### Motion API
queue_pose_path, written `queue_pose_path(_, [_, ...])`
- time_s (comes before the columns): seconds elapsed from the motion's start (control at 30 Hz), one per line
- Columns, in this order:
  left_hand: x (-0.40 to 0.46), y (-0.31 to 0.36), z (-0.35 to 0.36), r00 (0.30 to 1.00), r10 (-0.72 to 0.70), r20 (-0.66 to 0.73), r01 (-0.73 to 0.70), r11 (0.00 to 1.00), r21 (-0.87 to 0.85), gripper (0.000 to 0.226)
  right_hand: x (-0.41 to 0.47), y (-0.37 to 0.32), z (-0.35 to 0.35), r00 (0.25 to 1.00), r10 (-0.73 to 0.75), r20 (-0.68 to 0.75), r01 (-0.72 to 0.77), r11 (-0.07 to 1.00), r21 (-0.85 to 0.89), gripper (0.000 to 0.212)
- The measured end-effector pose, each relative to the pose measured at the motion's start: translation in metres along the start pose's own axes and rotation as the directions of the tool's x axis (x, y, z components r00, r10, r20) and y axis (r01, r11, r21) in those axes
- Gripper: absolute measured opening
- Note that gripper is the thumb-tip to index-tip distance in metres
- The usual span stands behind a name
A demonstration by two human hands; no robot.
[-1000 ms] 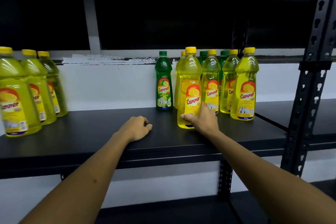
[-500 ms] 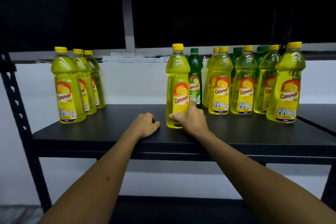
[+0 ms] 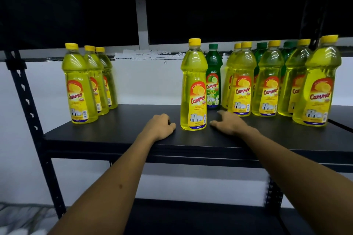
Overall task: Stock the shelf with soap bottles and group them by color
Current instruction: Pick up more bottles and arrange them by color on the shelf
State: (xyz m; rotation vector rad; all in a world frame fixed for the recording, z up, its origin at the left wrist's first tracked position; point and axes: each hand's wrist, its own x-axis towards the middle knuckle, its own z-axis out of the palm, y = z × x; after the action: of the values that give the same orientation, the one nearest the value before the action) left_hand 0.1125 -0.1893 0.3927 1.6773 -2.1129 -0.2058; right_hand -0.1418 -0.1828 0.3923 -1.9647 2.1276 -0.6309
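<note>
**One bottle released on the shelf**

One black shelf (image 3: 114, 135) is backed by a white wall (image 3: 152, 82). A yellow bottle (image 3: 193, 89) is stood near the front edge, released since half a second ago. The right hand (image 3: 228, 123) is spread beside it, empty; the left hand (image 3: 159, 125) is curled, empty.

Both forearms bare — no sleeves, no jewelry.
</note>
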Motion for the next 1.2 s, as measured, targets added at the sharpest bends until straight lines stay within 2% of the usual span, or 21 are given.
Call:
queue_pose_path(0.07, [-0.001,0.001,0.000,1.000,-0.006,0.003,0.006,1.000,-0.005,0.035,0.006,0.002,0.004,0.998,-0.017,0.063,0.020,0.998,-0.058,0.062])
queue_pose_path(0.17, [-0.002,0.002,0.001,1.000,0.003,-0.011,-0.004,1.000,-0.015,0.033,0.008,0.003,0.006,0.996,-0.043,0.076,0.052,0.991,-0.120,0.057])
queue_pose_path(0.23, [-0.004,0.004,0.000,0.997,0.034,-0.066,-0.041,0.994,-0.101,0.037,0.008,0.003,0.006,0.996,-0.052,0.075,0.063,0.988,-0.144,0.057])
queue_pose_path(0.3, [-0.010,0.010,-0.003,0.988,0.033,-0.149,-0.074,0.957,-0.279,0.047,0.010,0.003,0.007,0.996,-0.054,0.074,0.065,0.986,-0.153,0.056])
queue_pose_path(0.37, [-0.016,0.017,-0.005,0.985,-0.004,-0.175,-0.074,0.897,-0.436,0.060,0.011,0.003,0.007,0.996,-0.056,0.070,0.066,0.986,-0.154,0.056])
queue_pose_path(0.47, [-0.022,0.032,-0.002,0.993,-0.032,-0.116,-0.032,0.859,-0.512,0.090,0.011,0.004,0.008,0.996,-0.059,0.062,0.068,0.986,-0.154,0.057])
queue_pose_path(0.53, [-0.023,0.046,0.003,0.992,-0.048,-0.117,-0.021,0.847,-0.532,0.100,0.010,0.004,0.008,0.997,-0.053,0.062,0.063,0.985,-0.159,0.057])
queue_pose_path(0.7, [-0.021,0.075,0.013,0.965,-0.130,-0.229,0.004,0.878,-0.479,0.083,0.010,0.003,0.008,0.997,-0.052,0.053,0.061,0.985,-0.164,0.055])
queue_pose_path(0.87, [-0.019,0.074,0.013,0.965,-0.151,-0.215,0.046,0.902,-0.429,0.075,0.011,0.006,0.010,0.997,-0.062,0.041,0.068,0.983,-0.169,0.056])
queue_pose_path(1.07, [-0.019,0.060,0.008,0.974,-0.145,-0.173,0.021,0.823,-0.568,0.069,0.013,0.007,0.011,0.997,-0.060,0.040,0.065,0.985,-0.158,0.057])
queue_pose_path(1.2, [-0.016,0.050,0.011,0.968,-0.193,-0.159,0.039,0.746,-0.665,0.065,0.013,0.007,0.011,0.998,-0.057,0.039,0.062,0.987,-0.150,0.057])
